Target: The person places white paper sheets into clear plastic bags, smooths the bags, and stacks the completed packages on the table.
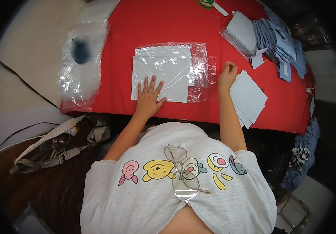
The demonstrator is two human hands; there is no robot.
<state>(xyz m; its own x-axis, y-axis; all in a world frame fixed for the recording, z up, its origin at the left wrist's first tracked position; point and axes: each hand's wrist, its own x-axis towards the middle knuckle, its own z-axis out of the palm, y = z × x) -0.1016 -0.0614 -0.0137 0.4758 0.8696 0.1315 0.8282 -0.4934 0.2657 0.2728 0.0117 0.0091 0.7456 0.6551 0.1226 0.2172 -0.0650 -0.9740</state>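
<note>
My left hand [148, 96] lies flat with its fingers spread, on a white card sheet [168, 84] in the middle of the red table. Clear plastic bags [200, 74] wrap or lie around this sheet and another white sheet [164, 50] just behind it; which layer is on top is hard to tell. To the right of the bags, my right hand [227, 74] is raised with its fingers curled together. What it pinches, if anything, cannot be made out. Beside my right forearm lies a loose fan of white card sheets [250, 99].
A stack of clear plastic bags [80, 74] covers the table's left edge, with a dark blurred patch over it. Bagged white sheets [240, 33] and folded blue garments [279, 45] fill the far right. A small white tag [257, 59] sits near them. Straps [55, 134] hang at lower left.
</note>
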